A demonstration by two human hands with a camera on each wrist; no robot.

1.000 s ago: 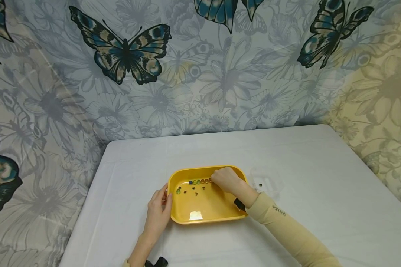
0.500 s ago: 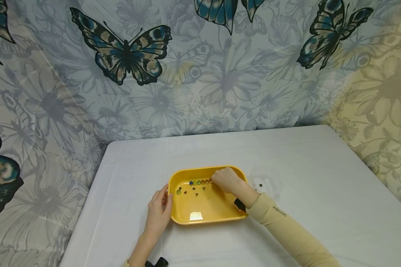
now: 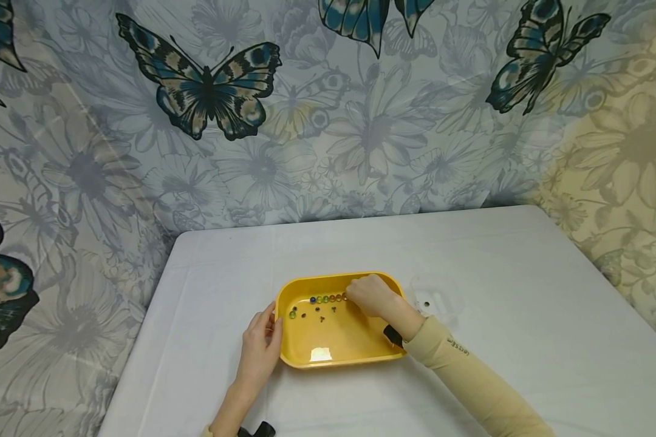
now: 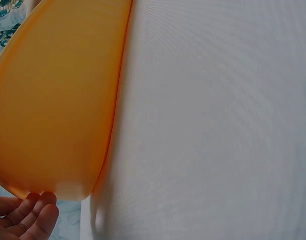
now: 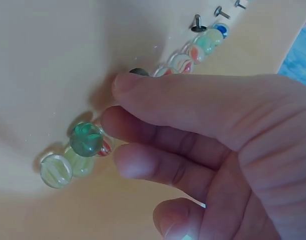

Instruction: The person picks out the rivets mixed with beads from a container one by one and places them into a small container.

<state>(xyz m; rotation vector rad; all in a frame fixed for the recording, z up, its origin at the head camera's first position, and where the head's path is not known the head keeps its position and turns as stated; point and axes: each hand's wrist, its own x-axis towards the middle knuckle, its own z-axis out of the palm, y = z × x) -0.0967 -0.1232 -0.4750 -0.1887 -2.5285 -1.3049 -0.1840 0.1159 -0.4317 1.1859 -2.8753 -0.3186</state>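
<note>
A shallow yellow tray [image 3: 355,359] lies on the white table. My left hand [image 3: 261,340] holds its left rim; in the left wrist view, fingertips [image 4: 48,198] lie against the outer wall. Inside, a row of glass marbles [image 3: 325,299] runs along the back, with a blue marble [image 5: 221,30] at its left end. My right hand [image 5: 193,125] is over the row's right part, thumb and fingers bent, nothing showing between them. A green marble [image 5: 86,139] sits near the index fingertip. Small metal studs [image 5: 198,24] stand beside the row; a dark round piece [image 5: 139,72] is partly behind the thumb.
Right of the tray is a clear plastic container [image 3: 440,303] with a small dark piece [image 3: 426,304] at it. A single greenish marble [image 3: 292,314] lies near the tray's left wall. Behind the table hangs a butterfly-print cloth [image 3: 361,152].
</note>
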